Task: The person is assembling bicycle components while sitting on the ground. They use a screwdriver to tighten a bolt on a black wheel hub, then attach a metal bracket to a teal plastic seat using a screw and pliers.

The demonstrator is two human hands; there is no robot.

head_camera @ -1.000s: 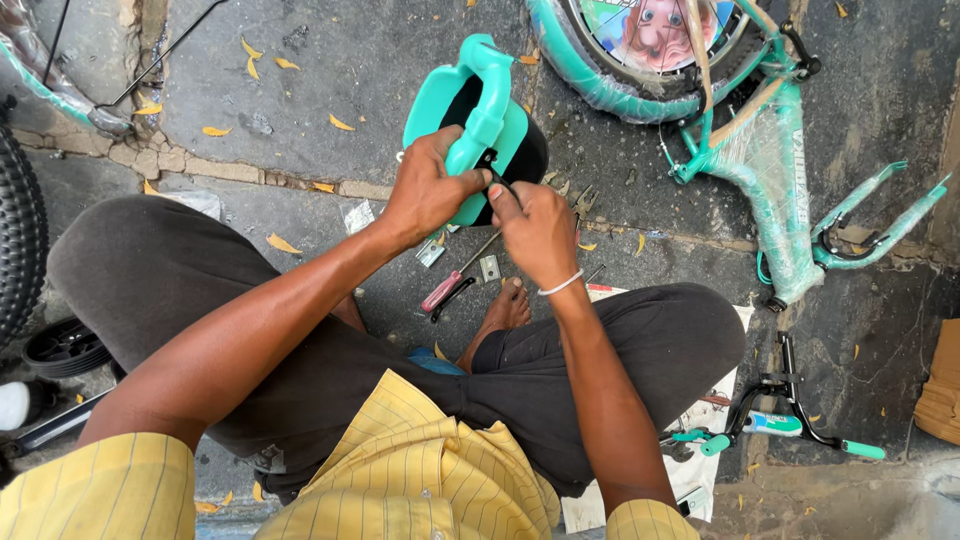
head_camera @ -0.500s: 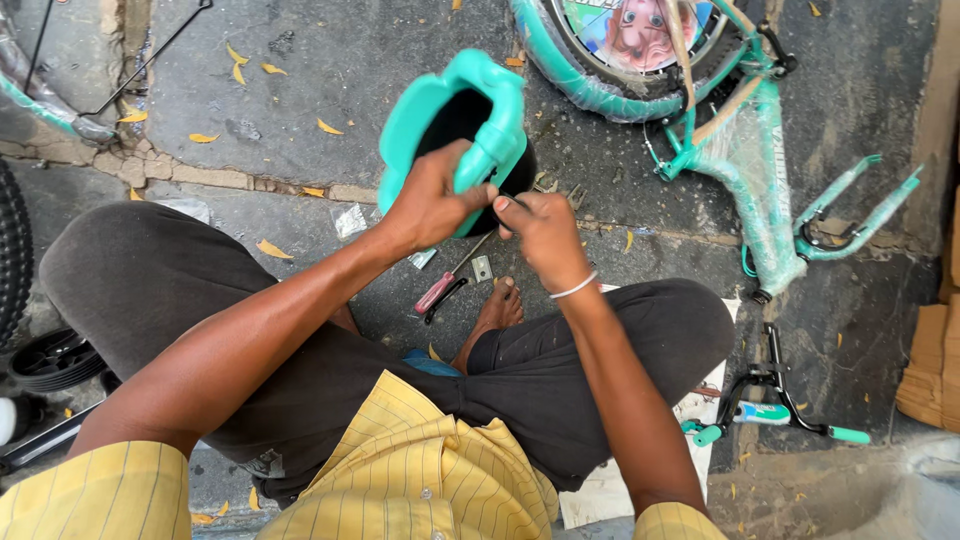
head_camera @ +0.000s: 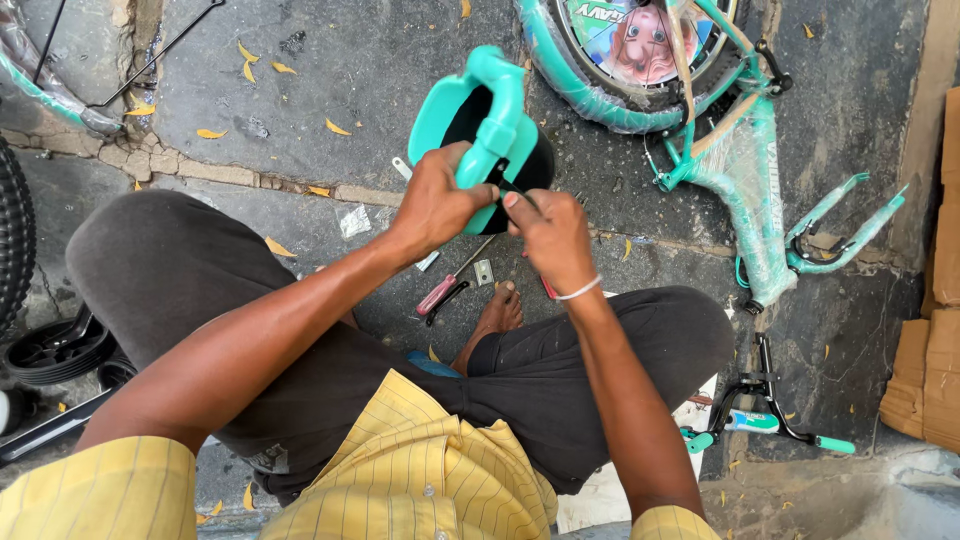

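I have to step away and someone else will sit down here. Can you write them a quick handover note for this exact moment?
Left hand grips the teal child seat, holding it up over the lap. Right hand pinches at the seat's lower edge; what it holds is hidden. Pink-handled screwdriver lies on the ground beside the foot. Teal bicycle frame lies ahead to the right. Seat is not yet on the frame.

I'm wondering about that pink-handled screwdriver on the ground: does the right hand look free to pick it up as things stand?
Probably not right away: the right hand is pinching at the teal seat the left hand grips. The screwdriver lies uncovered just below both hands.
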